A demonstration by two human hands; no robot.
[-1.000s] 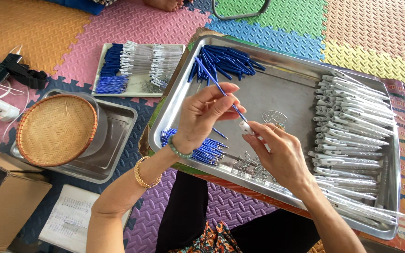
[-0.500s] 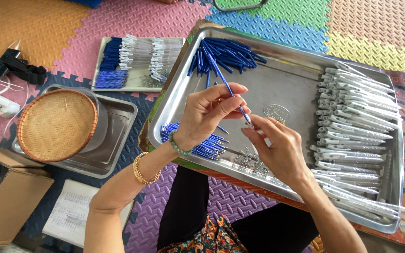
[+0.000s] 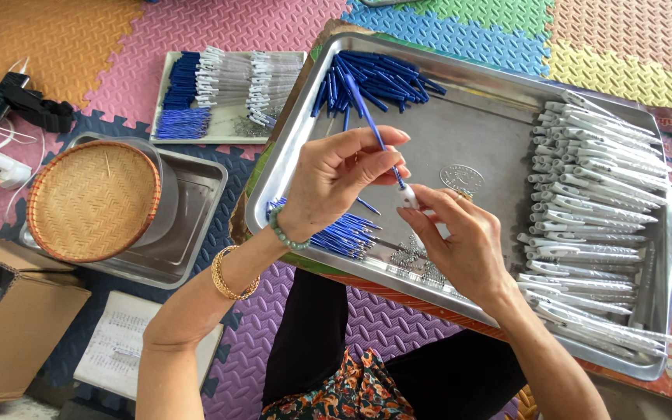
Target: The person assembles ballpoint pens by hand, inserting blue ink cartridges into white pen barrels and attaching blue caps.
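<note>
We see one large steel tray (image 3: 491,117) across the lap, with two heaps of blue refills: one at its far edge (image 3: 379,78), one at its near left (image 3: 336,232). White pen barrels (image 3: 593,202) lie stacked along its right side, too many to count. A small cluster of springs (image 3: 418,260) sits near the front rim. Our left hand (image 3: 340,183) has thumb and fingers pinched together on a single blue refill (image 3: 371,124), which slants up and away. Our right hand (image 3: 464,249) is closed on a white barrel tip (image 3: 408,197), meeting the refill's lower end above the tray. One round woven basket (image 3: 91,201) rests in a smaller tray (image 3: 188,225) to the left.
</note>
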